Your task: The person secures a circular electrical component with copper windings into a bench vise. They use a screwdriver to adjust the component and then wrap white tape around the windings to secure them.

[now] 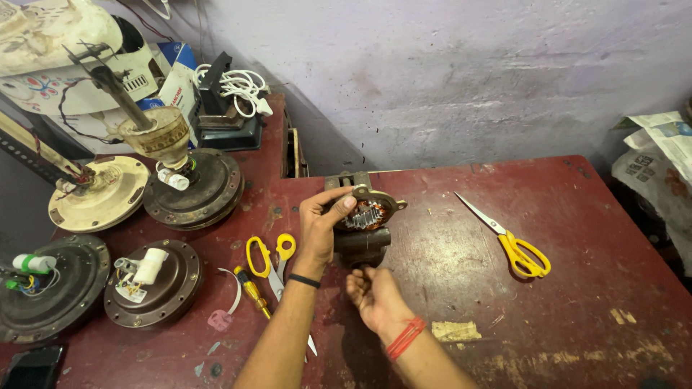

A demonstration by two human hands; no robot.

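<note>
Sprawling across the whole view: a worn red table [577, 216], carrying everything. Sitting at far left, four round ceiling-fan motor housings: a cream one [101, 194], a dark one [198, 191] with a stem and cup standing on it, another dark one [43, 288] at the left edge, and a brown one [155, 284] with a white part on top. All four lying opened or stripped, untouched. Resting well apart to the right, yellow-handled scissors [515, 245]; lying just left of the left forearm, a second yellow pair [272, 259] and a small yellow screwdriver [252, 292].

Standing at mid-table, near the far edge: a small dark motor [360, 241], opened at the top, copper windings [364, 215] and steel core already showing. Judging from that, opening looking done, work on the windings looking under way, closing up remaining. No tool in either hand.

Reaching in from the near edge, the left hand [321, 230], wrist bent up, grip closing narrowly on the motor's left rim, thumb over the top, steadying it. Coming in lower, the right hand [375, 295], palm turned down, fingers curling just below the motor's base; grip there impossible to tell, fingertips hidden.
</note>
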